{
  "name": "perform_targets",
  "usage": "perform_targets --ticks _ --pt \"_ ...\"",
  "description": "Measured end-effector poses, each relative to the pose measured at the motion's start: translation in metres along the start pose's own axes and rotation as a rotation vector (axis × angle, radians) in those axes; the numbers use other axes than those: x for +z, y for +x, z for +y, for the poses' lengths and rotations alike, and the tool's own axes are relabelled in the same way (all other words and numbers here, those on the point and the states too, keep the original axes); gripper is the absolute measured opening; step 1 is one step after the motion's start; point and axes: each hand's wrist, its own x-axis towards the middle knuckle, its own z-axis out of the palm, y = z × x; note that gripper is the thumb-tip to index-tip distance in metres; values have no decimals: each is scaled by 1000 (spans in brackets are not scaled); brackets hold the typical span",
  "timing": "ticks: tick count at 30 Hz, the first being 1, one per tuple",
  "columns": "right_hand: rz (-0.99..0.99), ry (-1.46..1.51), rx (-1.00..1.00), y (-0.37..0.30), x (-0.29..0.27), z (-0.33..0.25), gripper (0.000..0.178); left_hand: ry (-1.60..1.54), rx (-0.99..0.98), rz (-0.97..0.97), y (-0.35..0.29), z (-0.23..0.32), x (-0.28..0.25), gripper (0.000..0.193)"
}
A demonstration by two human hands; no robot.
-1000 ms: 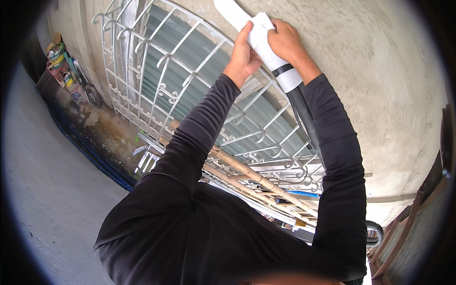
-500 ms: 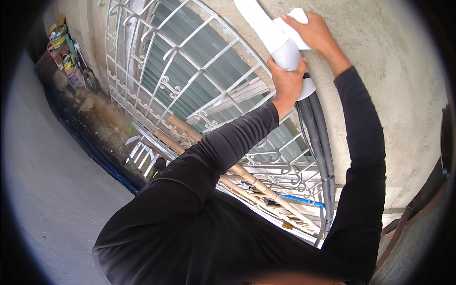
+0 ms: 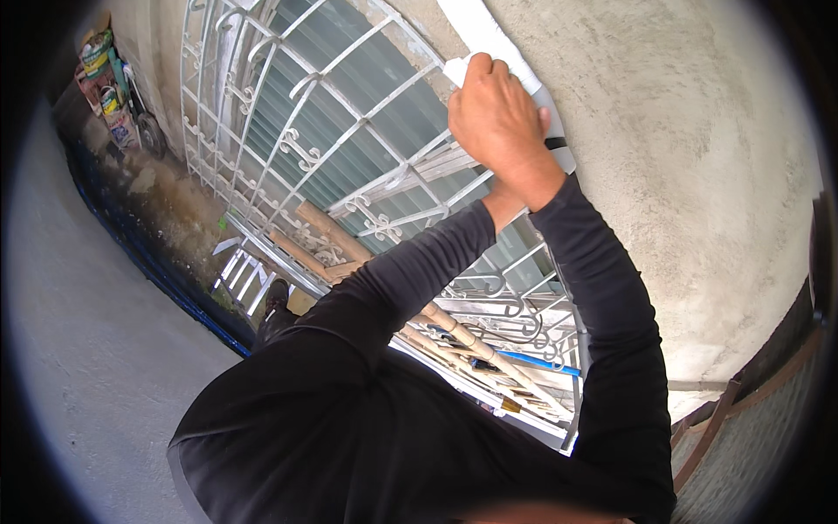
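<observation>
A white-wrapped pipe runs down the wall from the top edge and passes under my hands. My right hand crosses over the pipe to its left side, fingers curled round a white tape roll that shows only in part. Beneath it, my left hand is mostly covered. What appears to be its thumb tip presses on the pipe's right side. Below the hands are a black band and a loose white flap. The dark pipes lower down are almost wholly hidden by my right sleeve.
White window grilles stand close on the left, in front of louvred glass. Bamboo poles and a blue pipe lie below. A ladder stands near my foot. Rough concrete wall fills the right side.
My right hand has swung from the pipe's right side across to its left, carrying the tape roll. It now covers my left hand, which stays at the pipe. The view has shifted slightly.
</observation>
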Motion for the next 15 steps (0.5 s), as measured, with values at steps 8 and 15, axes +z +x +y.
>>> perform_targets --ticks 8,15 --pt "30 25 -100 -1 15 13 17 -643 -237 -286 -4 -84 -51 43" --pt "92 37 -197 -23 13 1 21 -990 -355 -235 10 -29 -50 38"
